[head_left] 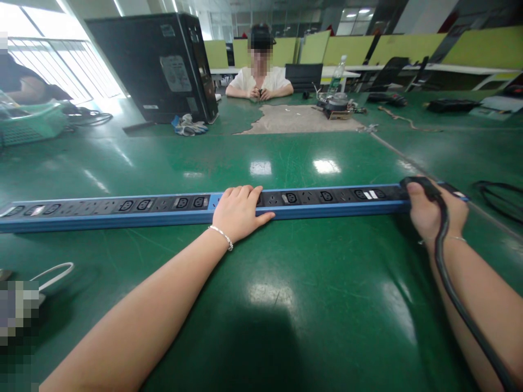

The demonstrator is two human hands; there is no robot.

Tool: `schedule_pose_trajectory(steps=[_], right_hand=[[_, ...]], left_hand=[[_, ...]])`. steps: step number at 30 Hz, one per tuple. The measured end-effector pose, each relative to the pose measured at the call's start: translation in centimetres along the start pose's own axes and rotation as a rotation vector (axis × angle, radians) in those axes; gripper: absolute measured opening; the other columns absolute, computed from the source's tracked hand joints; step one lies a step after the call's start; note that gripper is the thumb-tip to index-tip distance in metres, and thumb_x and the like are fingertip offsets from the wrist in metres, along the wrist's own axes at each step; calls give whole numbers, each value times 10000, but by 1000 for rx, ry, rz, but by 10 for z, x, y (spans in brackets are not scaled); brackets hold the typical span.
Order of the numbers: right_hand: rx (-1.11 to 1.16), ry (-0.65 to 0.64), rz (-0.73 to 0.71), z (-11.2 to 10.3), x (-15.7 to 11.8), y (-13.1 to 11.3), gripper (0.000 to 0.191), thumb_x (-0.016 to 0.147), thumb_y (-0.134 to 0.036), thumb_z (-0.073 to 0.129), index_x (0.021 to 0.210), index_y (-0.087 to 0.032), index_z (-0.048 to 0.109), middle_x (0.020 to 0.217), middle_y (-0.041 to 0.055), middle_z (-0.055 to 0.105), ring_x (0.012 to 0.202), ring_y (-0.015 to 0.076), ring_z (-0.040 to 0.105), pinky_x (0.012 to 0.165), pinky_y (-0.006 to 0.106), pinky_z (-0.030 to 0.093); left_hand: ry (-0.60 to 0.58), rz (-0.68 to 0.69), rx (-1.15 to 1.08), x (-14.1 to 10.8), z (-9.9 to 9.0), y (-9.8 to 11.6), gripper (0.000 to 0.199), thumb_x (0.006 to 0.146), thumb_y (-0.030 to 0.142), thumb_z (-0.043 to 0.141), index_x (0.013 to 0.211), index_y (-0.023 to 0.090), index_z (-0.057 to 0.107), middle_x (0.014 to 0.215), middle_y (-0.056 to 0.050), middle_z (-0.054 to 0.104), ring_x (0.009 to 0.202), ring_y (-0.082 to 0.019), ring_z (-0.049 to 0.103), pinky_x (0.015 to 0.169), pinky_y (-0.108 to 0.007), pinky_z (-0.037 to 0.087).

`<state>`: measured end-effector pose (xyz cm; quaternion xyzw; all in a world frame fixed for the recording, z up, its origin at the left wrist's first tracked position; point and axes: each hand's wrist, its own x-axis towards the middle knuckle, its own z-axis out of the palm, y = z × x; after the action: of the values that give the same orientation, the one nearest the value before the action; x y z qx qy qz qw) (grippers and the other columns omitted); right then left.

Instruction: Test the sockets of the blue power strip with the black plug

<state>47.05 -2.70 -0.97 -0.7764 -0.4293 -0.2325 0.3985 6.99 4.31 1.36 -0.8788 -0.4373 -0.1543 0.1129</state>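
Blue power strip (183, 218) crosses green tabletop (261, 261), running out at view's left edge; open tabletop along both long sides. Left hand (239, 211) lies spread over strip, thumb at near edge. Right hand (437, 212) grips black plug (420, 186) near right end.

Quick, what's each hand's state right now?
Left hand: palm-down over the blue power strip; whether it grips cannot be told.
Right hand: closed on the black plug near the strip's right end.

The left wrist (216, 243) wears a silvery bracelet (221, 234) — the right wrist (452, 246), a thin band (455, 238).
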Motion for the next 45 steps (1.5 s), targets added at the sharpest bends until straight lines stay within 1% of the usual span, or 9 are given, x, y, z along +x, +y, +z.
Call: schedule_pose_trajectory(steps=[5,10,16,18,24,28,32,39,45], right_hand=[[-75,-24,13,1,4,-2,486,774,-492,468,1080,-184,686,1024,108,694,983,274,625,862,386,466],[-134,-36,63,-2,4,-3,469,777,-493,461,1059,-199,694,958,101,707,966,288,629,846,414,471],[19,8,76,-3,2,4,433,738,-463,532,1036,-201,705,965,79,710,950,259,638,856,379,473],[36,15,76,-3,1,4,422,731,-447,543,1030,-200,708,966,79,711,953,258,639,864,379,472],[-15,25,58,-4,0,-3,410,763,-427,530,1048,-188,703,996,95,705,986,271,632,883,396,470],[-12,22,42,-1,1,-1,407,771,-413,527,1071,-193,693,1030,94,697,1006,267,625,892,391,465],[-8,21,36,1,2,2,406,769,-422,534,1069,-200,693,1022,92,700,994,260,632,881,381,473],[-42,6,97,-1,5,-2,405,758,-426,530,1021,-178,713,959,108,712,963,275,644,868,392,476],[7,2,137,-5,5,-5,410,739,-414,539,1011,-163,716,938,112,714,948,279,645,851,392,477]], left_hand=[[-2,4,2,0,1,-1,685,820,646,412,1279,139,457,1162,-123,583,1076,-275,517,947,-392,348],[-10,5,1,1,0,-1,686,824,647,400,1281,139,457,1167,-126,582,1087,-277,508,948,-395,346],[-11,4,-1,0,1,-1,677,825,640,410,1280,141,458,1166,-124,582,1079,-275,516,945,-395,345],[-7,7,6,0,1,-1,678,824,639,413,1278,138,460,1162,-123,584,1078,-274,516,945,-392,346],[-3,12,7,0,1,-1,683,827,638,410,1282,130,457,1167,-128,578,1082,-276,513,949,-394,342],[-11,5,0,0,0,-1,681,826,638,409,1283,134,454,1171,-128,578,1087,-278,511,952,-397,341],[-8,5,-4,0,1,-1,683,823,640,416,1283,137,454,1174,-127,578,1091,-275,511,956,-391,340],[-4,6,3,0,1,-1,687,821,644,414,1282,137,456,1170,-126,581,1080,-273,517,950,-392,345],[-13,4,-13,0,1,-1,682,822,639,416,1286,140,454,1171,-131,574,1091,-277,510,951,-401,337]])
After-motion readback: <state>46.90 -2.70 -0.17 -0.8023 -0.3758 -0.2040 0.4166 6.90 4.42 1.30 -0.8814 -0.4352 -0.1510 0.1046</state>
